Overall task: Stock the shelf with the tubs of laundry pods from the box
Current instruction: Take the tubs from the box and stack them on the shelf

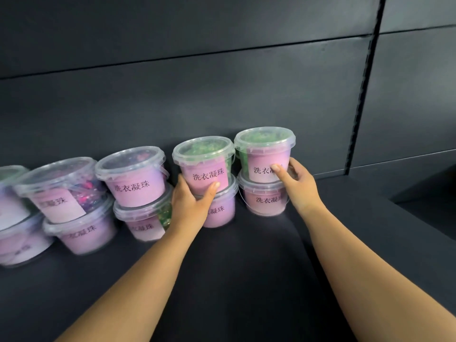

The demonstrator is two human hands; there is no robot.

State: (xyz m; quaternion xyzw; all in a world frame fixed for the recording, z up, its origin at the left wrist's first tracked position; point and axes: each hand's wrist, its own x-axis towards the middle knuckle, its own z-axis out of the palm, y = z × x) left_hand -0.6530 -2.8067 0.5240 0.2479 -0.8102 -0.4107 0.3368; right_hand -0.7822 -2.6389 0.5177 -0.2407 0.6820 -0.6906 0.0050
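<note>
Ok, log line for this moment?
left hand: grips neighbouring top tub | right hand: grips rightmost top tub | both stacked on shelf

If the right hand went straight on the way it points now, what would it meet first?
The upper right tub, which the right hand holds; behind that, probably the shelf's back wall.

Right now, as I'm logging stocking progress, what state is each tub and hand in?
Rightmost top tub: lidded, upright, stacked.
Neighbouring top tub: lidded, stacked.
Right hand: grips rightmost top tub.
Left hand: grips neighbouring top tub.
Tubs further left: lidded, stacked two high.
</note>
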